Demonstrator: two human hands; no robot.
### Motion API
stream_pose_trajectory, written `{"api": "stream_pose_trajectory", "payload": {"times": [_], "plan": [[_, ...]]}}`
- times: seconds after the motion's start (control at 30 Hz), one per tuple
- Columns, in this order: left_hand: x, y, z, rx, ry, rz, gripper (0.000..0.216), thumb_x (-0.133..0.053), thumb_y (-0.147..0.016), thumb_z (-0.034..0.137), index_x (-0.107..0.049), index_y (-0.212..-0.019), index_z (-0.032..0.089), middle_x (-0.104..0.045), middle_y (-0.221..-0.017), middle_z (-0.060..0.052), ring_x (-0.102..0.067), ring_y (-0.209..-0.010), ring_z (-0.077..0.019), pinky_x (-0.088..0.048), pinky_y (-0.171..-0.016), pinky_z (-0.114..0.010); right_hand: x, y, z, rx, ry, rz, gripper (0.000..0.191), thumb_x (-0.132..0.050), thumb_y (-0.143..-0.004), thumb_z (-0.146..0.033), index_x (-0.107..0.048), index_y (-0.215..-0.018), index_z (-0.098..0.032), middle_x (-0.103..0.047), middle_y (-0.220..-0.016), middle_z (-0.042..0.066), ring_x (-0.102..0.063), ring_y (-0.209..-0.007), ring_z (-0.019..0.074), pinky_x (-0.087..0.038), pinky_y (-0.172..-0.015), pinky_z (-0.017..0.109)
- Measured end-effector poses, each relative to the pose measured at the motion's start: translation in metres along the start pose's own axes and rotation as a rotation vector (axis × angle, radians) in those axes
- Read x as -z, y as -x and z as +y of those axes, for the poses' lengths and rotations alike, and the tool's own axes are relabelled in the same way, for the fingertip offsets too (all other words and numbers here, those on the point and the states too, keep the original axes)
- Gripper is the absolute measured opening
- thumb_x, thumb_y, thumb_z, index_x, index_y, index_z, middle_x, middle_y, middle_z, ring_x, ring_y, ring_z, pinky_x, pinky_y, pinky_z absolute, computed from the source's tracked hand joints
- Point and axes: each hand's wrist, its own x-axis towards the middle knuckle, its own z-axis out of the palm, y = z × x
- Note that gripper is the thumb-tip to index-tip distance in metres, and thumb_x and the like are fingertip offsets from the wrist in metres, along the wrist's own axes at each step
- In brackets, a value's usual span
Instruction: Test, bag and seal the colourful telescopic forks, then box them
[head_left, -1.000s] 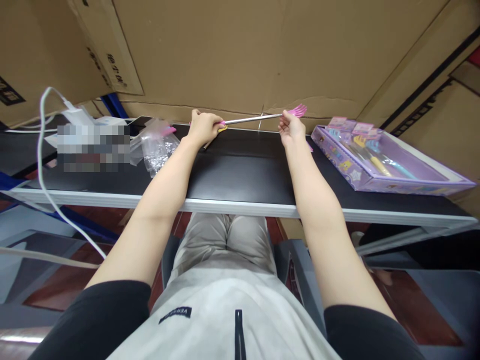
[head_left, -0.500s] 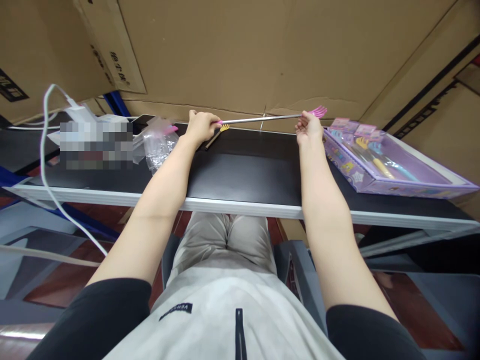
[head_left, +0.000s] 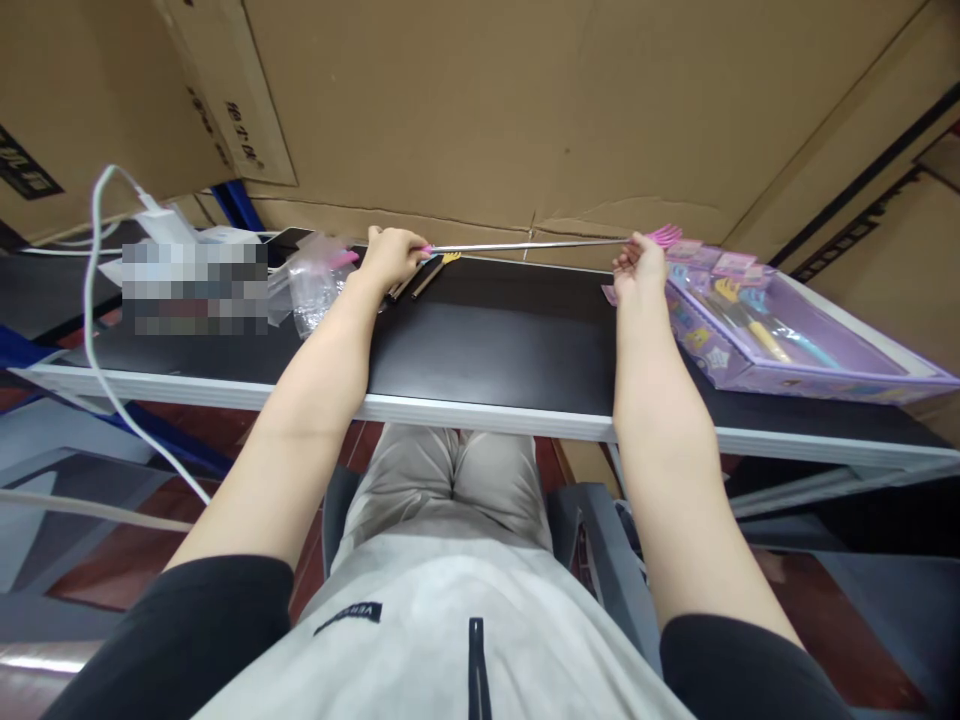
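A pink telescopic back scratcher stretches level above the black table, its thin metal rod drawn out long. My left hand is closed on its pink handle end. At the other end my right hand pinches the rod just below the pink claw-shaped head. Under the rod, close to my left hand, a yellow-headed back scratcher lies on the table. Beside it is another one with a blue part, partly hidden by my left hand.
On the right stands a purple display box holding packaged back scratchers. Clear plastic bags lie left of my left arm. A white charger with its cable is farther left. Cardboard rises behind the table.
My hands have moved farther apart, the right one to the right, and the rod between them is longer. More of the blue-parted scratcher shows beside my left hand.
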Motion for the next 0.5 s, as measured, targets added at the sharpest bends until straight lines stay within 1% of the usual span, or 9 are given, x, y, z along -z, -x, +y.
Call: {"api": "stream_pose_trajectory", "payload": {"times": [0.03, 0.1, 0.2, 0.27, 0.37, 0.43, 0.5], "plan": [[-0.001, -0.001, -0.001, -0.005, -0.001, -0.005, 0.025, -0.057, -0.105, 0.024, -0.08, -0.113, 0.021, -0.081, -0.117, -0.01, -0.065, -0.123, -0.0313, -0.035, -0.117, -0.058, -0.001, 0.002, -0.001, -0.008, -0.003, 0.001, 0.055, -0.088, -0.08, -0.054, -0.042, -0.067, -0.027, -0.045, -0.063, -0.006, -0.053, -0.062, 0.0154, -0.048, -0.057, 0.031], [-0.002, -0.002, -0.002, -0.019, -0.006, -0.025, 0.025, -0.057, -0.104, 0.023, -0.08, -0.114, 0.02, -0.081, -0.116, -0.01, -0.064, -0.123, -0.0302, -0.034, -0.119, -0.057, -0.003, 0.007, -0.002, -0.024, -0.036, 0.032, 0.053, -0.084, -0.084, -0.054, -0.043, -0.067, -0.026, -0.046, -0.064, -0.006, -0.049, -0.059, 0.0126, -0.047, -0.056, 0.028], [-0.004, -0.005, -0.003, -0.034, 0.004, -0.033, 0.023, -0.06, -0.1, 0.024, -0.08, -0.109, 0.02, -0.08, -0.105, -0.01, -0.065, -0.122, -0.0316, -0.037, -0.118, -0.055, -0.004, 0.013, -0.002, -0.037, -0.075, 0.066, 0.052, -0.081, -0.089, -0.054, -0.044, -0.067, -0.025, -0.046, -0.066, -0.005, -0.045, -0.059, 0.0107, -0.045, -0.056, 0.026], [-0.005, -0.006, -0.005, -0.041, 0.02, -0.01, 0.022, -0.06, -0.097, 0.026, -0.08, -0.105, 0.022, -0.079, -0.098, -0.01, -0.066, -0.118, -0.033, -0.04, -0.115, -0.054, -0.004, 0.015, -0.002, -0.031, -0.051, 0.037, 0.053, -0.083, -0.087, -0.053, -0.043, -0.066, -0.025, -0.045, -0.066, -0.005, -0.045, -0.059, 0.0115, -0.045, -0.058, 0.026], [-0.007, -0.008, -0.009, -0.058, 0.037, 0.007, 0.021, -0.06, -0.094, 0.026, -0.079, -0.102, 0.023, -0.079, -0.096, -0.01, -0.067, -0.114, -0.0324, -0.045, -0.11, -0.049, -0.001, 0.015, -0.001, -0.016, 0.02, -0.029, 0.056, -0.086, -0.082, -0.052, -0.04, -0.065, -0.026, -0.041, -0.066, -0.006, -0.047, -0.062, 0.0138, -0.045, -0.061, 0.029], [-0.007, -0.009, -0.01, -0.068, 0.044, -0.006, 0.021, -0.06, -0.092, 0.026, -0.079, -0.1, 0.024, -0.08, -0.097, -0.011, -0.067, -0.112, -0.0321, -0.047, -0.105, -0.045, 0.0, 0.013, 0.0, -0.014, 0.035, -0.035, 0.057, -0.087, -0.081, -0.053, -0.038, -0.066, -0.025, -0.041, -0.067, -0.006, -0.047, -0.063, 0.0138, -0.045, -0.063, 0.029], [-0.007, -0.01, -0.009, -0.081, 0.05, -0.016, 0.021, -0.06, -0.091, 0.025, -0.08, -0.099, 0.024, -0.08, -0.098, -0.012, -0.068, -0.109, -0.032, -0.049, -0.1, -0.042, 0.0, 0.011, 0.001, -0.021, 0.018, -0.019, 0.056, -0.085, -0.083, -0.054, -0.039, -0.066, -0.025, -0.042, -0.068, -0.006, -0.046, -0.064, 0.0129, -0.044, -0.064, 0.028]]}}
